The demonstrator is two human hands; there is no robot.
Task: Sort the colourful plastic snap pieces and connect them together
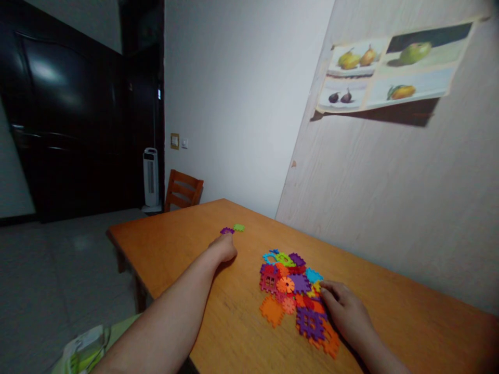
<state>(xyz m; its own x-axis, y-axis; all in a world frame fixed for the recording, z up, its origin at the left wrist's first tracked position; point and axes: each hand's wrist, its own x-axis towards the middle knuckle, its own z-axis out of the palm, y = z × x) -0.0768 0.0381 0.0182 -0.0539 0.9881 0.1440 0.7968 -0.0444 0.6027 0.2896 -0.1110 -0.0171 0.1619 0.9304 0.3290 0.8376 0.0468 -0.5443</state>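
My left hand point(224, 248) reaches across the table with its fingers curled, at the near edge of a purple toothed plastic building piece point(226, 230). The fingertips are mostly hidden behind the hand. A light green toothed piece point(239, 227) lies flat just right of the purple one. My right hand point(346, 310) is at the right side of a pile of colourful interlocking pieces point(300, 283), thumb and forefinger closed at a yellow piece point(315, 288). Within the pile are an orange round piece point(286, 284), a red window piece point(268, 279) and a purple window piece point(311, 323).
The wooden table point(167, 244) runs along the wall on the right. Beyond its far end stand a wooden chair point(184, 188) and a white tower appliance point(150, 176). A dark door point(70, 114) is at the left. A fruit poster point(390, 67) hangs on the wall.
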